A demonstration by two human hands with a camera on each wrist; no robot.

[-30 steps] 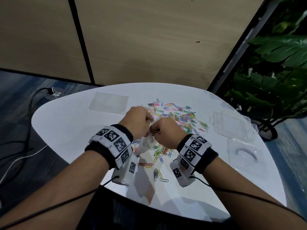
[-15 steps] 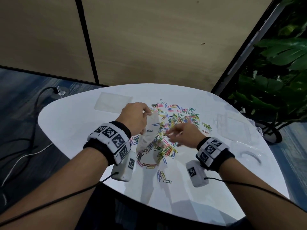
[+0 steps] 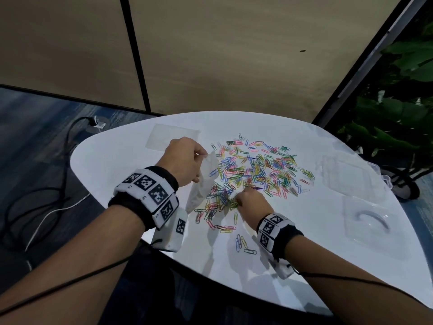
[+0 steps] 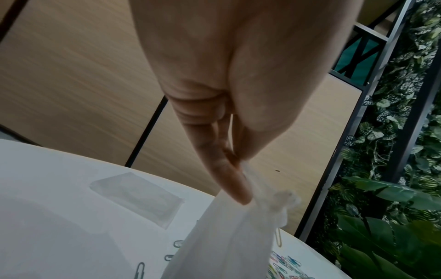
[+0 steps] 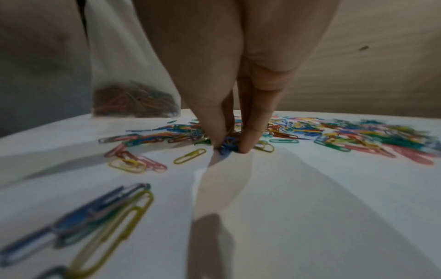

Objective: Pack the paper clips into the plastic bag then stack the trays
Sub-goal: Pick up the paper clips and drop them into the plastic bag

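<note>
Most of the paper clips still loose on the table?

Yes, spread in one wide heap, with only a small clump down in the plastic bag.

Changed over the last second?

Right hand, parted from the left at the bag's mouth, now down at the heap's near edge, fingertips narrowed onto a few blue clips. Left hand pinching the bag's top, hung just left of the heap.

Meaning for the task?

Probably another load being gathered — packing far from done, stacking not begun.

Anything else about, or in the way?

Right of the heap, one clear tray and a second tray nearer, not stacked. Beyond the heap to the left, a flat clear sheet. Some stray clips on the near side. Nothing between heap and bag — but pinched single-handed, so likely a narrow mouth for the drop.
</note>
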